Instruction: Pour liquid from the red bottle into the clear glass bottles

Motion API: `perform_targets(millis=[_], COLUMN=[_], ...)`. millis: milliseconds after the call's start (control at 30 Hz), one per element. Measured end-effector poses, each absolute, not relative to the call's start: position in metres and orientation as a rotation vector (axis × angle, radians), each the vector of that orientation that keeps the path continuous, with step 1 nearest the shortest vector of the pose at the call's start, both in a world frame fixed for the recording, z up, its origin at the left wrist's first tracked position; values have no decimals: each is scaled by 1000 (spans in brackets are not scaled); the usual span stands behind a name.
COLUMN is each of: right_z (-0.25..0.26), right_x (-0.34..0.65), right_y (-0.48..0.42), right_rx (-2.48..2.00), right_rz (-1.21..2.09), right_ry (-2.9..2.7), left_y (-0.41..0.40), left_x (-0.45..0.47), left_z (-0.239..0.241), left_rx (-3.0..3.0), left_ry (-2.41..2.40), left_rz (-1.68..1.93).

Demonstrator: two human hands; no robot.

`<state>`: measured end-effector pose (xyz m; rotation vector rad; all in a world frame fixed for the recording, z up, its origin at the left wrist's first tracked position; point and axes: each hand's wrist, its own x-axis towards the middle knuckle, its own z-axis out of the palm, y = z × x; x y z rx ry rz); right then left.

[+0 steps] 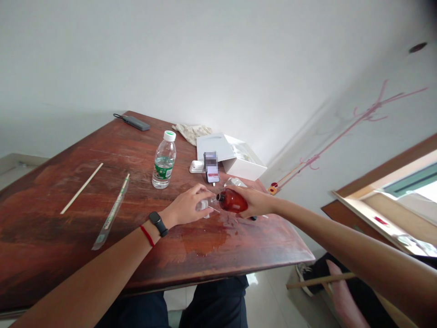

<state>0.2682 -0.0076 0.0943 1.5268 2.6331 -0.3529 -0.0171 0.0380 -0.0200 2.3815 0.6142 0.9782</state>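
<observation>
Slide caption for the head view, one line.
Right hand holds an amber bottle sideways toward a clear container in the left hand, above a wet wooden table.

WALL: plain white wall [218, 59] spanned the background, a dark round spot [418, 47] high at right | FURNITURE: reddish-brown wooden table [58, 246] stood by it; pink branching stand [370, 110] rose rightward | FLOOR: pale glossy tiles [268, 294] showed below | RIGHT EDGE: wood-framed opening [384, 171] looked bright | LIGHT: soft, even

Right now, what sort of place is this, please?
Probably an ordinary room indoors, perhaps in a home: a wooden table stands by a white wall, with a pink branched rack nearby.
</observation>
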Motion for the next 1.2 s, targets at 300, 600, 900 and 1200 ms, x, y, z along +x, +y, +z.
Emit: perform_targets(millis=[300,600,900,1200], right_z=[96,97,98,97], right_x=[267,265,264,265], right_y=[-8,-9,-9,-7], right_rx=[1534,1559,1574,1536], right_rz=[-373,-410,-351,-379], right_ry=[2619,2600,2566,2609], left_y=[38,38,38,39], left_x=[-18,-18,-17,-18], left_z=[-21,-21,-22,-21], left_rx=[2375,2369,2364,2359], left_ry=[607,604,599,598], left_rz=[983,980,988,992])
